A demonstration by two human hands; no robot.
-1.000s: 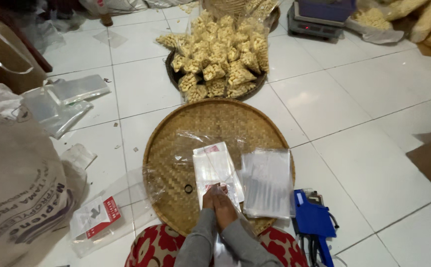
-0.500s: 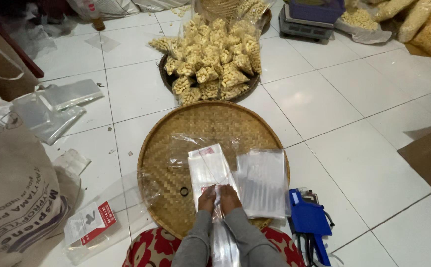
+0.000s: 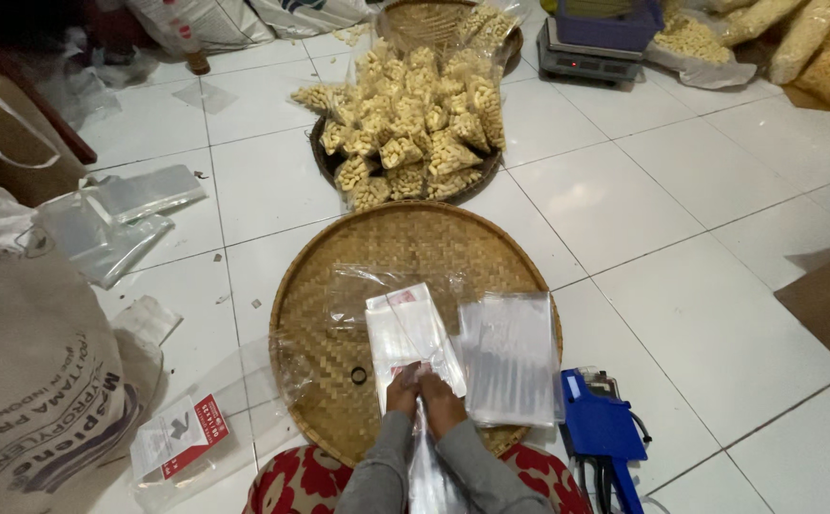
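— Where are the hands right now?

— Both sit at the lower middle of the frame, over the near edge of the round woven tray (image 3: pixel 339 286). The left hand (image 3: pixel 402 390) and the right hand (image 3: pixel 442 404) are pressed together, each pinched shut on the near end of a clear plastic bag (image 3: pixel 409 333) that lies across the tray and points toward the upper middle.

— And the other bags?

— A flat stack of clear bags (image 3: pixel 510 354) lies just to the right of it, also on the tray, partly over the rim. A small dark ring (image 3: pixel 359 376) rests on the weave left of the hands.

— So how should the bag be handled well?

— My judgement: the film is thin and clings to itself, so rub the two layers apart with the fingertips at the mouth rather than tugging the whole bag. Keep the far end lying flat on the tray so it doesn't crumple.

— Anything that could get in the way?

— The stack sits very close. A wide sweep of the right hand could drag its top sheets along. The blue label gun (image 3: pixel 602 436) on the floor at lower right is near that elbow as well.

— And the filled snack packets (image 3: pixel 405 128)?

— Piled on the dark tray (image 3: pixel 325 164) at upper middle, well apart.
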